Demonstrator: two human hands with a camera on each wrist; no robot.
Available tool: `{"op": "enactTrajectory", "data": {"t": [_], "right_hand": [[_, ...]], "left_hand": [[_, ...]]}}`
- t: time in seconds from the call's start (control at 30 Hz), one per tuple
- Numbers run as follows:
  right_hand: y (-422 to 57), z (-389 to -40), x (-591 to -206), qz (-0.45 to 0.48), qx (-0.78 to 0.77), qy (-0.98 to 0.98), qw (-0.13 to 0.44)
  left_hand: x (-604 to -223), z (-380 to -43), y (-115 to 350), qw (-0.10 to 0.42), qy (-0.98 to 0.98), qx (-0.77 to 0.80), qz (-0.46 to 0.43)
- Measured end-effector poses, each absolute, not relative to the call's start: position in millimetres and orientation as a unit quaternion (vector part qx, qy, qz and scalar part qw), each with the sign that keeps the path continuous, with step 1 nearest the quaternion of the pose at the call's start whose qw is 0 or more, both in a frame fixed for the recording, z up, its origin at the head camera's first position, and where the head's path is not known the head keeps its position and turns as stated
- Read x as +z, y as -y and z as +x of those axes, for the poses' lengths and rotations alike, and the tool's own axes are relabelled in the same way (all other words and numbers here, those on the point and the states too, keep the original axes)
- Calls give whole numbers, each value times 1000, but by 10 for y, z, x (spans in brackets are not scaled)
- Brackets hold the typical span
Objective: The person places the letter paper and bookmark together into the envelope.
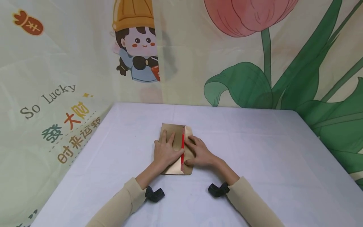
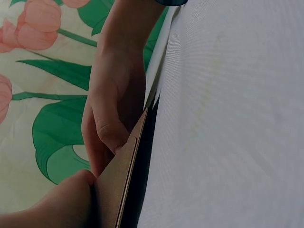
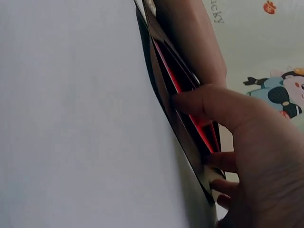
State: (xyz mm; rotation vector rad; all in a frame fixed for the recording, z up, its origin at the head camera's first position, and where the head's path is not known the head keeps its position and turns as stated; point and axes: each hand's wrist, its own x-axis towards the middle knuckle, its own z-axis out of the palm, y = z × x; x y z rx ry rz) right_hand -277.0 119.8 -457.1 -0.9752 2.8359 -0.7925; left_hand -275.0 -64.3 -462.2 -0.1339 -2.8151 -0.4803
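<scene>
A brown kraft paper envelope (image 1: 173,128) lies on the white-covered table, its open side and flap (image 1: 188,171) facing right. A strip of something red (image 1: 182,159) shows along its mouth; in the right wrist view the red (image 3: 206,130) sits between the parted paper layers. My left hand (image 1: 167,153) presses on the envelope's face with fingers spread and the thumb reaching to the mouth. At the flap, my right hand (image 1: 200,153) touches the paper with its fingertips and thumb, fingers apart. From the right wrist, its thumb (image 3: 190,102) is right at the mouth's edge.
White cloth covers the table (image 1: 255,142). Patterned fabric (image 1: 181,63) hangs behind and to the left, right at the table's far edge. Black wrist devices (image 1: 154,194) stick out at both beige sleeves (image 1: 122,201).
</scene>
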Motion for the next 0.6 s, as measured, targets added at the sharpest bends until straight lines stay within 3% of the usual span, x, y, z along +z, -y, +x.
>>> {"op": "enactTrajectory", "data": {"t": [0.3,0.6], "right_hand": [[-1063,-2692,-4601,-319,-245,-915,-21],[-978,-2678,-4613,-295,-218,-930,-18]], "left_hand": [[-4636,-2752,650,146,977,-144,-59],[-4651,-2762,660,151,975,-149,-60]]}}
